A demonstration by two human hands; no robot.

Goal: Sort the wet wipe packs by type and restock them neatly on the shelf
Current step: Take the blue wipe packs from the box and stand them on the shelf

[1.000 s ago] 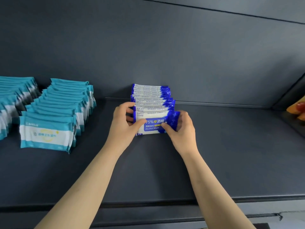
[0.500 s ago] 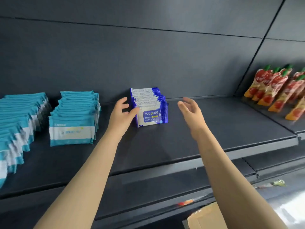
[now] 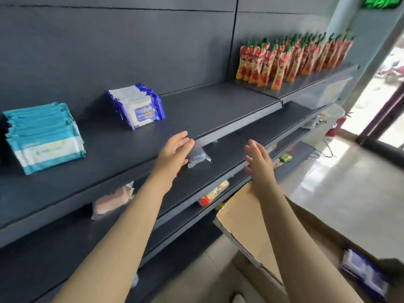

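Far left on the shelf (image 3: pixel 196 110), the teal wipe packs (image 3: pixel 44 136) stand in a tidy row, front pack facing out. Next along, well apart from them, the blue alcohol wipe packs (image 3: pixel 140 106) sit in their own upright file, neat and squared, nobody touching them. Both hands are in the air, off the shelf. The left hand (image 3: pixel 175 153) hangs open out in front of the shelf edge, fingers stretched, holding nothing. The right hand (image 3: pixel 258 162) is spread wide too, empty, over the flap of the cardboard box (image 3: pixel 240 217). And down in that box, lower right, more blue packs (image 3: pixel 363 270), blurred but plainly the same colour. So this reads as the gap between placements: a reach for fresh stock looks likely. Next call is a dip into the box, a grip on a few blue packs, then setting them at the front of the blue file.
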